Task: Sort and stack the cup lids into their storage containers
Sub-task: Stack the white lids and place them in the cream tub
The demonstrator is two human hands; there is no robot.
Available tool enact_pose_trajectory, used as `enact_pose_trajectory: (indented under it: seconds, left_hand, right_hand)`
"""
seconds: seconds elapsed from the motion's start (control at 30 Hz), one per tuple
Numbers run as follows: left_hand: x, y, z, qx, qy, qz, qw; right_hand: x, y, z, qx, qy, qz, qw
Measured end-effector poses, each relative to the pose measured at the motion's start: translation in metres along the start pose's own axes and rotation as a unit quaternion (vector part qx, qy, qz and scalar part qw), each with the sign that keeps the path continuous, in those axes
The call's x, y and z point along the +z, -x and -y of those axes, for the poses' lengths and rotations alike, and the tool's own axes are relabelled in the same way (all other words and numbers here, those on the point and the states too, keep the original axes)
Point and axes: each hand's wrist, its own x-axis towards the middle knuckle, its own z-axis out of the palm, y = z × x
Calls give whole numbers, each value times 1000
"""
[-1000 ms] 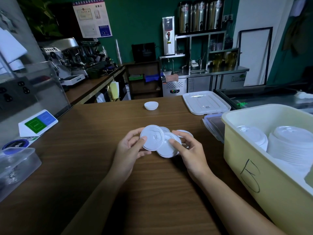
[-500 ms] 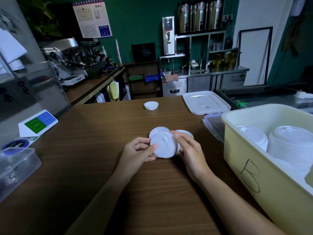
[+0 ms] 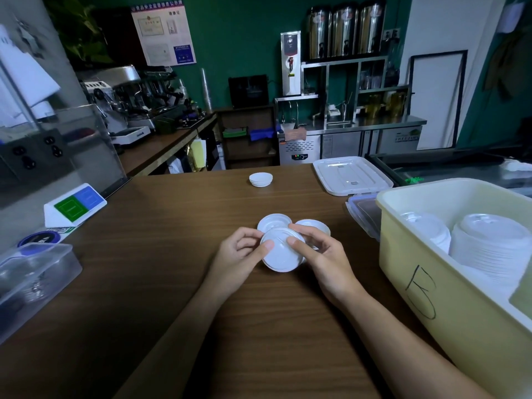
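At the middle of the brown wooden counter (image 3: 144, 283), the left hand (image 3: 240, 256) and right hand (image 3: 325, 256) together hold one round white plastic cup lid (image 3: 280, 256), thumbs pressed on its top face and the other fingers curled round its rim. Two loose white lids (image 3: 272, 223) lie on the wood just behind it, partly hidden by fingers. To the right stands a pale yellow plastic bin (image 3: 431, 298) marked B, with stacked white lids (image 3: 489, 246) inside.
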Motion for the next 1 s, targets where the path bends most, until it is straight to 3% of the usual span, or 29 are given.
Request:
enact_pose_trajectory:
  seconds: [0.13,0.4,0.53,0.63,0.77,1.0]
  left_hand:
    - [2,4,0,-10,19,31,999]
    - [30,24,1,20,20,-14,999]
    - [43,33,-1,90,-98,-21,991]
    - [46,27,6,159,-205,-46,965]
    - [54,7,18,238,-324,-19,915]
    - [74,-29,20,285,-461,69,838]
  right_hand:
    - [-2,9,4,-7,20,-4,1000]
    - [-22,35,16,-9,76,11,997]
    - [-38,46,19,-38,132,-26,990]
    - [-45,53,20,-44,177,-70,981]
    - [-50,60,24,-49,226,-126,965]
    - [-51,61,23,-57,230,-141,961]
